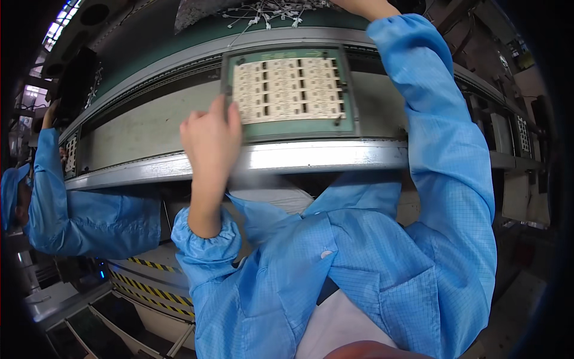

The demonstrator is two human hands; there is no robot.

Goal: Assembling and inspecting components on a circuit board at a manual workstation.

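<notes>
- Green rectangular tray with a dark frame sits on a long pale grey conveyor bed, between its far rail and the shiny silver metal rail along its near edge.
- Cream-coloured rectangular boards with dark slots between them cover most of the tray in neat rows, reaching close to its right edge.
- Bare left hand meets the tray's left edge near the near-left corner, fingers partly bent; motion blur hides whether they grip the frame or only touch it.
- Bare right hand reaches past the conveyor's far edge and is cut off by the view; its fingers, and anything in them, cannot be told.
- Thin white cables with small white connectors lie loose in a heap beyond the far rail.
- Loading of the boards appears done; no cable plainly shows on them, so any wiring looks left over, though fine detail is too blurred to confirm.
- Co-worker in a blue smock stands at the conveyor's left.
</notes>
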